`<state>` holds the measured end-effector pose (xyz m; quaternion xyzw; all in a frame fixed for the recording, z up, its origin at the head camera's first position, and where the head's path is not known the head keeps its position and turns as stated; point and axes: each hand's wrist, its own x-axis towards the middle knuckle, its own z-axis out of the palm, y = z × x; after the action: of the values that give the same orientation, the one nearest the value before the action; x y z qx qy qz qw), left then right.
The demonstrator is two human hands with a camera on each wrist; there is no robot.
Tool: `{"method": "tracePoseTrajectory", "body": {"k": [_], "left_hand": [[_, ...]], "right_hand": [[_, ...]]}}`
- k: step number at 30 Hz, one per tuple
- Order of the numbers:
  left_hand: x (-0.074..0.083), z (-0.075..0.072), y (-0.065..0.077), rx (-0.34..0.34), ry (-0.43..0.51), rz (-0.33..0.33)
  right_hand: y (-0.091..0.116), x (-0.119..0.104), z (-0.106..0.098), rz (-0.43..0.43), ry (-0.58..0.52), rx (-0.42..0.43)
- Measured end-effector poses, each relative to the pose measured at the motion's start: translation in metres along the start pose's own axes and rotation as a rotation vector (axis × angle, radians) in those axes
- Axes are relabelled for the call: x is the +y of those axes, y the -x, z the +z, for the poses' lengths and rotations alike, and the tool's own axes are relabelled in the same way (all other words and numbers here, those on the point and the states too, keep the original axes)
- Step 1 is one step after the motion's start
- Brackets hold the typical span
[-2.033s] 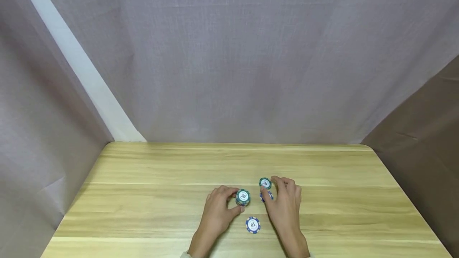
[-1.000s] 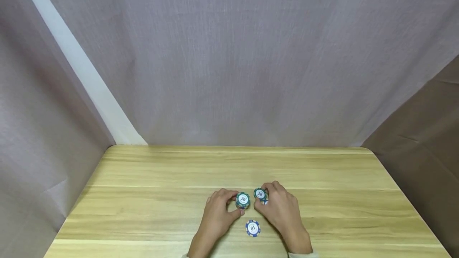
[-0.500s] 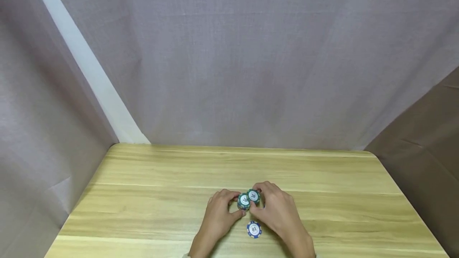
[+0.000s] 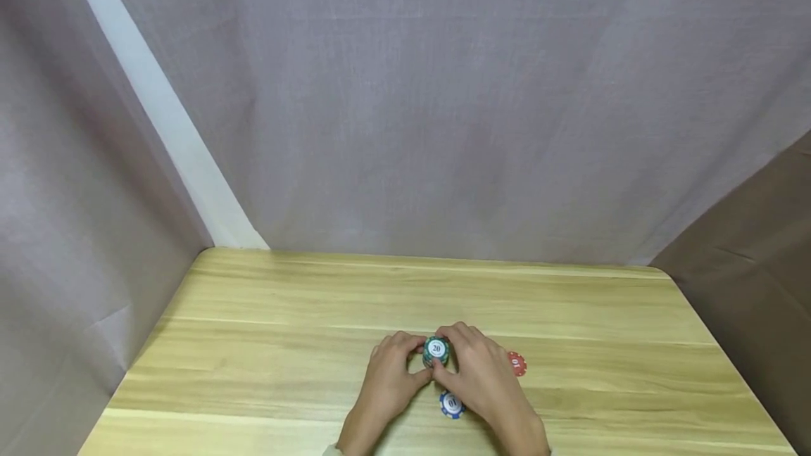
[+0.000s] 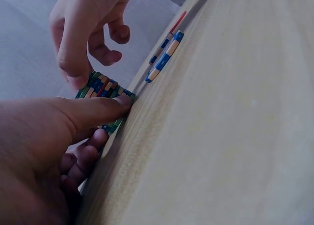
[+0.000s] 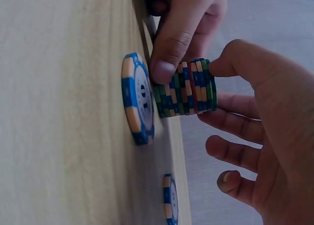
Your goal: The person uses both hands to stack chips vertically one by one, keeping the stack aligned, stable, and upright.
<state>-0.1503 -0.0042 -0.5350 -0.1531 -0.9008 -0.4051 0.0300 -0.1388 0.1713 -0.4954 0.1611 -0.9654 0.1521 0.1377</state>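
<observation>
A tall stack of poker chips, mostly green and blue with a red band, stands on the table between both hands. My left hand holds it low down, thumb and fingers on opposite sides. At the top, my right hand pinches a green poker chip marked 20 between thumb and forefinger; this chip lies on the stack. The right hand's other fingers are spread away from it, as the right wrist view shows. Just in front of the stack a blue and cream chip lies flat.
A red chip lies right of the right hand. Another blue chip shows in the right wrist view; the right hand hides it in the head view. The wooden table is enclosed by grey cloth.
My right hand has picked up the green chip from beside a blue one and carried it left onto the stack. The left hand has kept its hold. The red chip has come into view.
</observation>
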Motion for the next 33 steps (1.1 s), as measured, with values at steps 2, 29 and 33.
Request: {"method": "tracePoseTrajectory", "body": {"k": [2,29,33], "left_hand": [[0.000,0.000,0.000,0.003,0.001,0.004],[0.002,-0.003,0.002,0.002,0.068,-0.008],[-0.001,-0.004,0.002,0.005,0.070,-0.002]], "right_hand": [[0.000,-0.001,-0.002,-0.003,0.005,-0.016],[0.023,0.027,-0.036,0.192,-0.063,-0.119],[0.033,0.037,-0.036,0.220,-0.044,-0.094]]}}
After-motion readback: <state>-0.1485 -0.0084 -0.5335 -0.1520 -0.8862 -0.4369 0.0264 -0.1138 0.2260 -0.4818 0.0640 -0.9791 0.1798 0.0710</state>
